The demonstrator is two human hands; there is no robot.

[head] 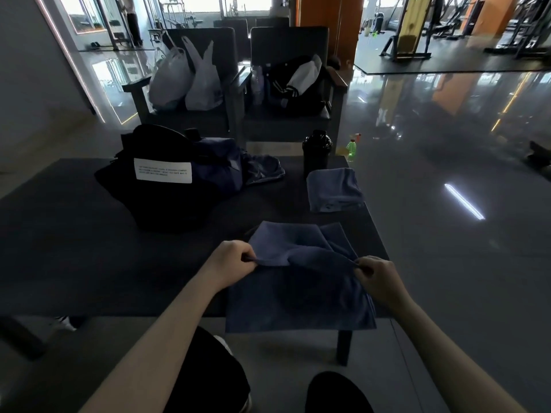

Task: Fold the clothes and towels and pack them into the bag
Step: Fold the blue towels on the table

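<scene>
My left hand (235, 260) and right hand (378, 278) each pinch a corner of the towel (298, 296) overhanging the desk (89, 248); uneven pulling could skew the fold.

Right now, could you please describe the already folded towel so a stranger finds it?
Start at the dark table. At its far right corner, beside the black bottle, lies the folded towel. Unlike the held towel nearer, it is a compact, untouched stack.
</scene>
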